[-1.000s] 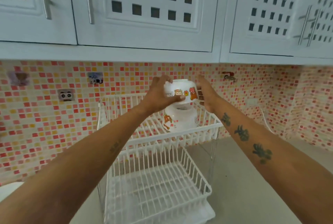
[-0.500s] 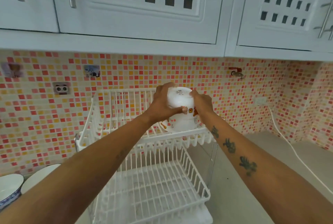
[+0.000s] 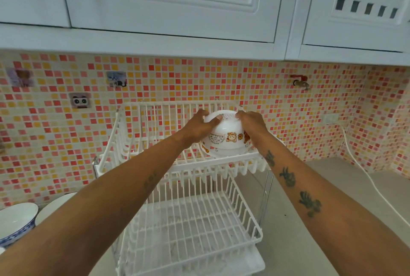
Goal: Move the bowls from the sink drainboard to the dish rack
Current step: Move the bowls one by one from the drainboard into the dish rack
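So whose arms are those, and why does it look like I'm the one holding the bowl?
The camera sits on a person's head and looks forward and down, so you see their arms as if they were yours. There is no robot here, just two bare hands. The left hand and the right hand grip a white bowl with cartoon animals, turned upside down. They hold it on top of another upside-down bowl, which sits on the top shelf of a white wire dish rack. The rack's lower shelf holds no dishes. At the bottom left, two more bowls wait: a blue-patterned bowl and a plain white bowl beside it. Behind everything is a wall of small pink and yellow tiles.
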